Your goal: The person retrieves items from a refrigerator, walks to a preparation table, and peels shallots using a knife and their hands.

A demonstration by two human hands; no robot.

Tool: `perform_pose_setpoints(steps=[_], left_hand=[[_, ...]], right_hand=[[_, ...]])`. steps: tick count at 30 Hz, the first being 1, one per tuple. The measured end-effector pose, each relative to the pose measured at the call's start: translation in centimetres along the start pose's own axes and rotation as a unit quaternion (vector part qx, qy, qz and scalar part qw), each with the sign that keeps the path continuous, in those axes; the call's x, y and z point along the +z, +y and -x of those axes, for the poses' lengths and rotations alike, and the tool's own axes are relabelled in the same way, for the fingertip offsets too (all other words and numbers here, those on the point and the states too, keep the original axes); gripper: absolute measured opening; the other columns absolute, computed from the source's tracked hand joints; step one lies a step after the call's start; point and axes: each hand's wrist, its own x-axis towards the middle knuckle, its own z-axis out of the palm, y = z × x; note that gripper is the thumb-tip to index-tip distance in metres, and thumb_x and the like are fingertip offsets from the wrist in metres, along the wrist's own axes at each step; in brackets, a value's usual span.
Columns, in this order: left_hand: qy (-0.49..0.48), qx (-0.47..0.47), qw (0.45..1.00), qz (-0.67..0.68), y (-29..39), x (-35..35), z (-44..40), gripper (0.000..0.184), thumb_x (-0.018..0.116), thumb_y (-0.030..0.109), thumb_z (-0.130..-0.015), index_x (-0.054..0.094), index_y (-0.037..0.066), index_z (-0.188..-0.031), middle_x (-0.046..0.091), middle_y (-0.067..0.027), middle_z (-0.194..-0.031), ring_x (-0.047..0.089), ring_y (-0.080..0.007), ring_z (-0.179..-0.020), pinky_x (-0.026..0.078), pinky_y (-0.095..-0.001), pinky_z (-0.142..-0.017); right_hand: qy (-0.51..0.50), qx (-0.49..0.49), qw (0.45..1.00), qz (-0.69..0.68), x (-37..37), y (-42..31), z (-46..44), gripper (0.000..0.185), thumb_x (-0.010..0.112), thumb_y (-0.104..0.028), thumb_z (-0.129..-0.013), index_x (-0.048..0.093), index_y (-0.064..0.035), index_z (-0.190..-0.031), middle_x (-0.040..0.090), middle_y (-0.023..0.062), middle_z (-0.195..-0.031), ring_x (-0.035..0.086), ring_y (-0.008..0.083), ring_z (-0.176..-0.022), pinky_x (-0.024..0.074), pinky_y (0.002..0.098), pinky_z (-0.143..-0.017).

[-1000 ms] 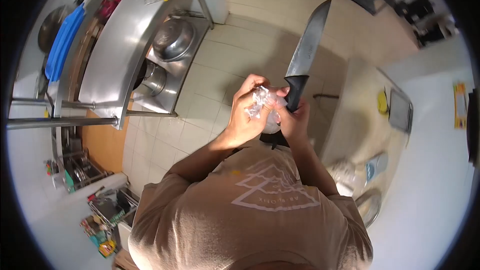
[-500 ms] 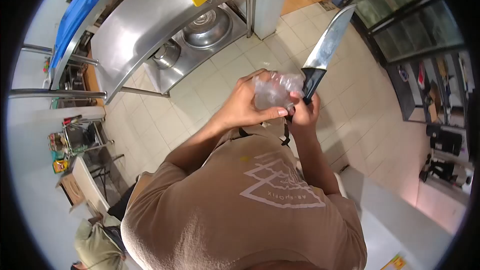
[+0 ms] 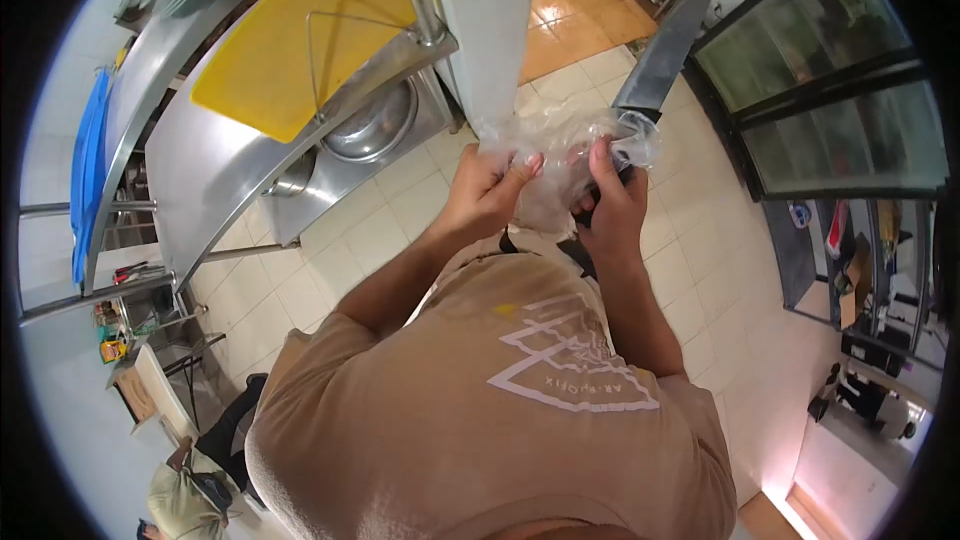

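Note:
A crumpled clear plastic bag (image 3: 565, 165) is spread between my two hands. My left hand (image 3: 490, 190) pinches its left side between thumb and fingers. My right hand (image 3: 617, 202) grips the black handle of a large knife, with the thumb pressing on the bag's right side. The knife's wide blade (image 3: 660, 65) points up and away from me. Plastic covers most of the handle and part of my right fingers.
A steel counter (image 3: 180, 155) with a yellow board (image 3: 300, 40) stands at the left, metal bowls (image 3: 375, 125) beneath it. A pillar (image 3: 485, 30) is ahead. Glass-door fridges (image 3: 850, 140) stand at the right. Another person (image 3: 185, 490) is at the lower left.
The bag, bunched up before, is now stretched wider between my hands, which have moved apart. The view has turned and moved nearer the pillar and yellow board. The knife stays in my right hand.

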Motion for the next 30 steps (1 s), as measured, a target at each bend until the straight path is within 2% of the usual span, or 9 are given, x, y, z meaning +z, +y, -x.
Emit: perform_pose_setpoints(steps=[3,7,12,13,16,18,22,24,30], left_hand=[[0.047,0.079,0.995,0.029,1.3,3.1,-7.5,0.031,0.058,0.023,-0.101,0.063,0.000,-0.081,0.057,-0.0054,-0.068,0.047,-0.0100,-0.064,0.040,-0.0285,-0.058],[0.114,0.065,0.990,0.056,1.3,7.3,-17.7,0.031,0.054,0.017,-0.103,0.059,0.000,-0.077,0.054,0.0016,-0.068,0.045,-0.0076,-0.066,0.037,-0.0274,-0.058],[0.177,0.107,0.974,0.097,1.5,12.9,-31.2,0.034,0.051,0.015,-0.103,0.049,0.002,-0.072,0.044,0.0029,-0.067,0.037,-0.0076,-0.063,0.030,-0.0270,-0.057],[0.194,0.099,0.971,0.103,1.9,13.9,-33.6,0.034,0.050,0.015,-0.103,0.049,0.002,-0.072,0.044,0.0027,-0.067,0.037,-0.0077,-0.063,0.031,-0.0269,-0.057],[0.236,0.105,0.962,0.088,3.6,16.5,-41.7,0.035,0.049,0.015,-0.104,0.048,0.002,-0.072,0.043,0.0027,-0.067,0.037,-0.0080,-0.065,0.031,-0.0265,-0.058],[0.247,0.113,0.961,0.054,4.3,17.4,-47.0,0.035,0.049,0.016,-0.105,0.048,0.002,-0.073,0.043,0.0027,-0.068,0.037,-0.0083,-0.066,0.031,-0.0262,-0.059],[0.292,0.119,0.946,0.079,3.5,18.5,-57.4,0.035,0.047,0.019,-0.105,0.049,0.001,-0.075,0.042,0.0026,-0.069,0.037,-0.0081,-0.066,0.032,-0.0262,-0.058],[0.311,0.119,0.942,0.054,1.9,18.4,-62.7,0.036,0.047,0.020,-0.105,0.049,0.002,-0.075,0.043,0.0023,-0.069,0.037,-0.0080,-0.066,0.032,-0.0264,-0.058],[0.293,0.073,0.952,0.050,-1.8,15.2,-79.6,0.032,0.052,0.019,-0.102,0.053,0.000,-0.076,0.047,0.0019,-0.069,0.040,-0.0078,-0.065,0.033,-0.0273,-0.056]], right_hand=[[0.003,0.024,1.000,-0.015,-2.0,-3.1,-7.2,0.012,0.064,-0.014,-0.096,0.058,-0.0047,-0.099,0.068,0.0076,-0.090,0.044,0.0063,-0.051,0.0374,0.0241,-0.046],[-0.049,0.041,0.997,-0.040,-6.0,-7.0,-18.0,0.009,0.064,-0.009,-0.095,0.058,-0.0041,-0.099,0.069,0.0113,-0.096,0.042,0.0066,-0.049,0.0383,0.0260,-0.046],[-0.138,0.071,0.987,-0.045,-10.9,-13.5,-32.4,0.010,0.062,-0.009,-0.095,0.056,-0.0020,-0.096,0.068,0.0151,-0.094,0.042,0.0070,-0.049,0.0395,0.0274,-0.045],[-0.162,0.067,0.984,-0.016,-11.7,-15.1,-35.0,0.008,0.059,-0.015,-0.098,0.055,-0.0102,-0.104,0.064,0.0119,-0.093,0.042,0.0061,-0.051,0.0377,0.0244,-0.046],[-0.202,0.120,0.972,-0.028,-14.2,-19.5,-44.2,0.008,0.059,-0.013,-0.098,0.055,-0.0102,-0.105,0.065,0.0130,-0.094,0.041,0.0061,-0.051,0.0374,0.0243,-0.046],[-0.223,0.117,0.968,-0.013,-14.9,-21.9,-50.5,0.010,0.060,-0.011,-0.096,0.056,-0.0094,-0.106,0.067,0.0149,-0.096,0.040,0.0059,-0.050,0.0368,0.0242,-0.046],[-0.269,0.125,0.955,0.006,-14.8,-24.9,-62.2,0.009,0.063,-0.009,-0.095,0.058,-0.0056,-0.102,0.068,0.0149,-0.097,0.041,0.0052,-0.049,0.0373,0.0244,-0.046],[-0.273,0.134,0.953,-0.005,-14.3,-25.6,-67.9,0.009,0.066,-0.008,-0.093,0.062,0.0001,-0.094,0.069,0.0124,-0.093,0.042,0.0048,-0.049,0.0386,0.0249,-0.045],[-0.198,0.143,0.969,0.020,-13.3,-26.1,-83.7,0.010,0.068,-0.007,-0.090,0.064,-0.0002,-0.096,0.069,0.0103,-0.094,0.043,0.0050,-0.050,0.0386,0.0247,-0.044]])
